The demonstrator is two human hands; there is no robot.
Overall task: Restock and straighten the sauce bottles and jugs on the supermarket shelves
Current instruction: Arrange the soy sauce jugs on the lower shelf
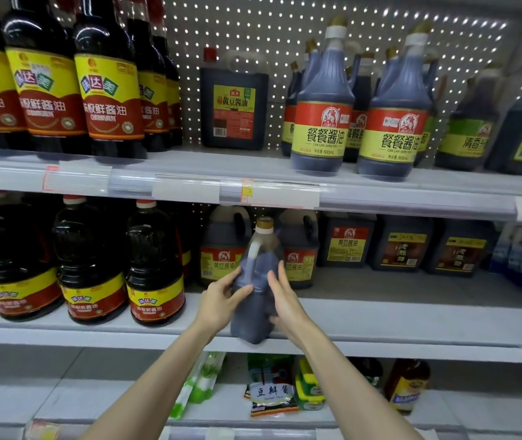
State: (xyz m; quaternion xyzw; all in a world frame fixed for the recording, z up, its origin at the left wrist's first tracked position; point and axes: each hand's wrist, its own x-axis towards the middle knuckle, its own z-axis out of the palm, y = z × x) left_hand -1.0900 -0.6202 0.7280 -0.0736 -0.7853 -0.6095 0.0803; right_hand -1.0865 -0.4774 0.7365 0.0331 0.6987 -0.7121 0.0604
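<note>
- Two bare hands are placed around one dark sauce jug (254, 274), which is kept upright at the near edge of the middle shelf (380, 315), its base just over the front lip
- The left hand (221, 300) is wrapped round the jug's left side, with fingers curled behind it and the thumb laid across the near face
- The right hand (285, 303) is pressed against the jug's right side, with fingers laid almost straight up it and the thumb set low on the near face
- A gold cap (265, 224) and a white handle (252, 250) are seen at the jug's top
- Two labelled jugs (218, 262) are stood just behind it, farther back on the same shelf
- Three tall dark bottles (154, 274) are lined up to the left along the near edge
- On the upper shelf (189, 163), handled bottles (320, 122) with red-and-yellow labels are stood at the right, and a lone square jug (234, 103) is set far back in the middle
- Packets (272, 392) are laid on the lower shelf (62, 392)
</note>
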